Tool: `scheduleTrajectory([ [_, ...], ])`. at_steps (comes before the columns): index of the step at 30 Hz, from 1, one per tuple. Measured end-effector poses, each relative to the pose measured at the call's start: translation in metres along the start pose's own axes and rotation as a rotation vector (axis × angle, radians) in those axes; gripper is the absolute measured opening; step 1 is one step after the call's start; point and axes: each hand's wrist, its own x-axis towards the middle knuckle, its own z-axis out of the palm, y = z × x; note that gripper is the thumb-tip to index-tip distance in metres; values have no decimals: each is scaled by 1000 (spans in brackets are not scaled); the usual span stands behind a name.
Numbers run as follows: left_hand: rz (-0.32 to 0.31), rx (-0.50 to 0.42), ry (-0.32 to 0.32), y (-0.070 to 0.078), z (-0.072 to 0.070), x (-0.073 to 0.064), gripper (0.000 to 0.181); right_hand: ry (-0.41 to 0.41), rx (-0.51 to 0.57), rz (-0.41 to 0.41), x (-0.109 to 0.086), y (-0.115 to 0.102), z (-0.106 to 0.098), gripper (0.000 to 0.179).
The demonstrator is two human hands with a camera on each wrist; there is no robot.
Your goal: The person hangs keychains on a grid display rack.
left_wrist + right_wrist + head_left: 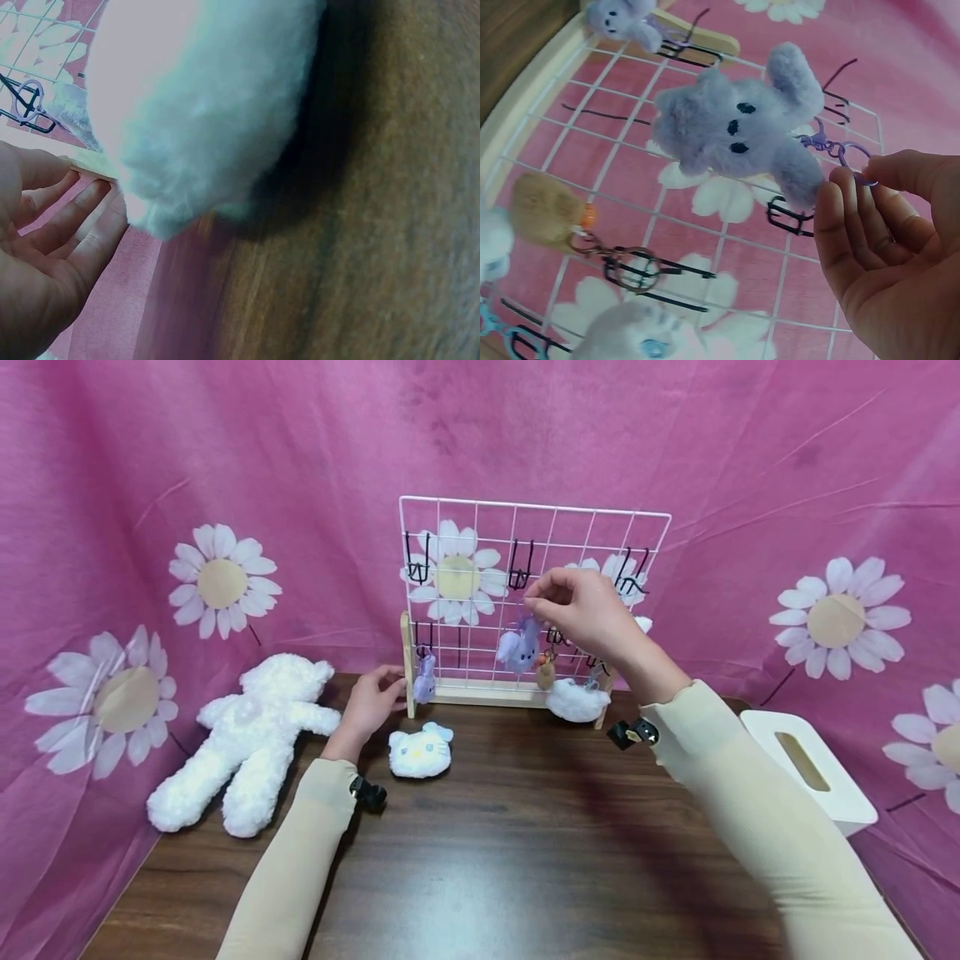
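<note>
A purple plush keychain (517, 647) with long ears and dark eyes hangs in front of the white wire grid rack (536, 507). My right hand (581, 606) pinches its purple key ring (857, 144) between thumb and fingers, close to the upper middle black hook (519, 578). At the rack's left end, my left hand (371, 702) grips the wooden side post (408, 668) with thumb and fingertips. Near that post, another purple plush keychain (424, 681) hangs on a lower hook. A brown plush keychain (545, 672) and a fluffy white plush (577, 700) hang lower right.
A white cat-face plush (420, 752) lies on the brown table (480, 860) before the left post. Farther left lies a large white plush bear (255, 735). A white box (810, 768) with a slot stands at the right. A pink flowered cloth (337, 460) hangs behind.
</note>
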Motion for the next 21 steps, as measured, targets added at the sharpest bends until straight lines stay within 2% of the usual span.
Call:
scheduleTrajectory([
  [9, 1, 5, -3, 0, 0, 0, 38, 48, 20, 1, 12, -13, -7, 17],
  [21, -7, 2, -6, -1, -1, 1, 38, 62, 43, 57, 23, -1, -6, 19],
])
